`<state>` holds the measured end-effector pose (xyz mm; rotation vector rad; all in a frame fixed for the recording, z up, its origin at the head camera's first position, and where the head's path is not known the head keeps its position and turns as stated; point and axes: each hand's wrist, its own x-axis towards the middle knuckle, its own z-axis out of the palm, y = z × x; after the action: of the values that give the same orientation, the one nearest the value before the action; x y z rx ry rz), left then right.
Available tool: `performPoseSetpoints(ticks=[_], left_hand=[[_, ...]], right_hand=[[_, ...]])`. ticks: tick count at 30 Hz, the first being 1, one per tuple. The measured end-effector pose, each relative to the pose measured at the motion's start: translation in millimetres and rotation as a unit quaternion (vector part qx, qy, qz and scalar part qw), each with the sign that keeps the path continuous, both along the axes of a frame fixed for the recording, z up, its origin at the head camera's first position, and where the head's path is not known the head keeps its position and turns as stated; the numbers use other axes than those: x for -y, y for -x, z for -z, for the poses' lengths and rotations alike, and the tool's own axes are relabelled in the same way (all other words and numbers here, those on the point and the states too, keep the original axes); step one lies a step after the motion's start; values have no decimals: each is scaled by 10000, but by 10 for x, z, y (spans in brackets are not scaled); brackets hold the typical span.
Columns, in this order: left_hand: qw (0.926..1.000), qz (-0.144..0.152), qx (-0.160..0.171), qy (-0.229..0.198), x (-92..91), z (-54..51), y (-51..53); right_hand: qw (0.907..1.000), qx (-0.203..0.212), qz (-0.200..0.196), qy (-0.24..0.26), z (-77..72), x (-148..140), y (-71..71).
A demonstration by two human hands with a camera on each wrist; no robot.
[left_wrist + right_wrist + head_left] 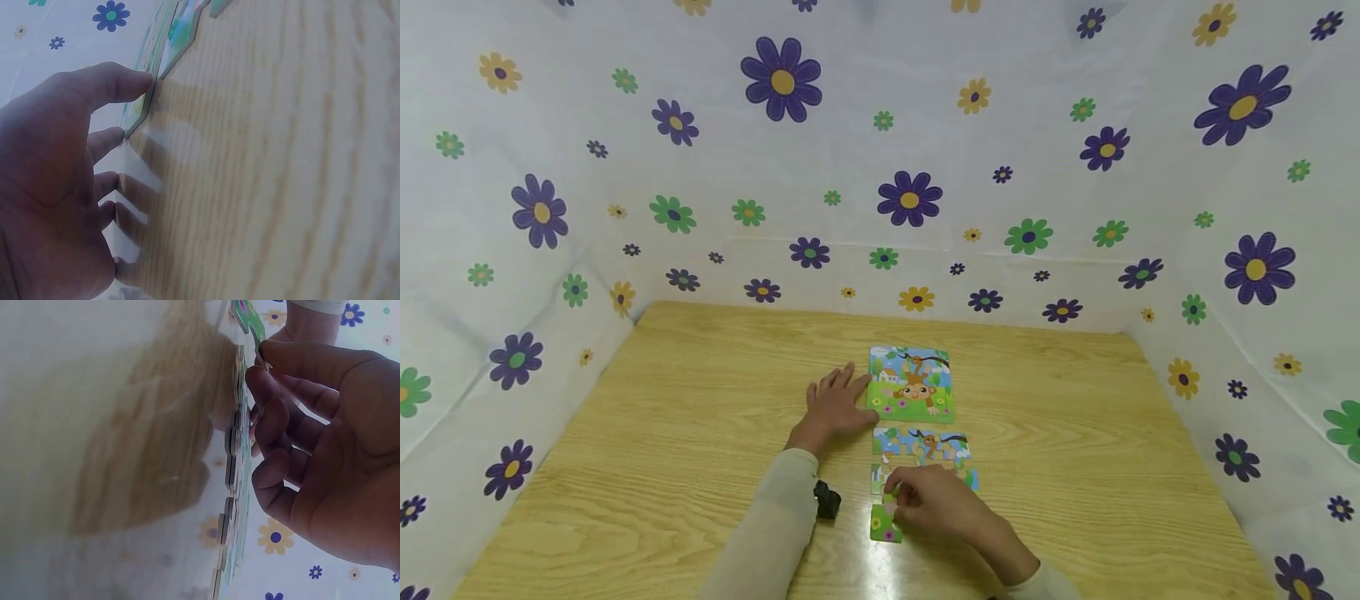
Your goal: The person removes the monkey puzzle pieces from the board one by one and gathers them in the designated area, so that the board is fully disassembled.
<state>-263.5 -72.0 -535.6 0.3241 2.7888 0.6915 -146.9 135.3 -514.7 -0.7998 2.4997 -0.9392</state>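
In the head view my right hand (936,500) pinches a green jigsaw puzzle piece (886,525) with flowers between thumb and index finger. The right wrist view shows that puzzle piece (249,317) tilted, its lower end at the fingertips. Just above lie joined puzzle pieces (955,446) with a monkey and branch, partly hidden by the right hand. Beyond them is a square monkey picture board (910,408). My left hand (838,404) rests at its left side, fingers spread, thumb and index finger touching the board's edge (139,115).
A wooden table (700,400) carries everything. Flower-printed white cloth (850,150) stands around its back and sides. A small black device (827,500) sits by the left wrist.
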Motion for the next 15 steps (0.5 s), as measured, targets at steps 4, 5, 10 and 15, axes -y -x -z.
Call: performPoseSetpoints(ticks=[4, 5, 10, 15], left_hand=[[10000, 19, 32, -25, 11, -16, -13], [10000, 18, 41, -34, 13, -18, -17], [10000, 4, 73, -24, 15, -7, -13], [10000, -21, 46, 6, 4, 21, -1]], right_hand=[[9999, -103, -1, -101, 7, 13, -5], [9999, -132, -20, -101, 10, 15, -6], [9997, -213, 4, 94, 21, -8, 6], [9985, -366, 373, 142, -6, -78, 89]])
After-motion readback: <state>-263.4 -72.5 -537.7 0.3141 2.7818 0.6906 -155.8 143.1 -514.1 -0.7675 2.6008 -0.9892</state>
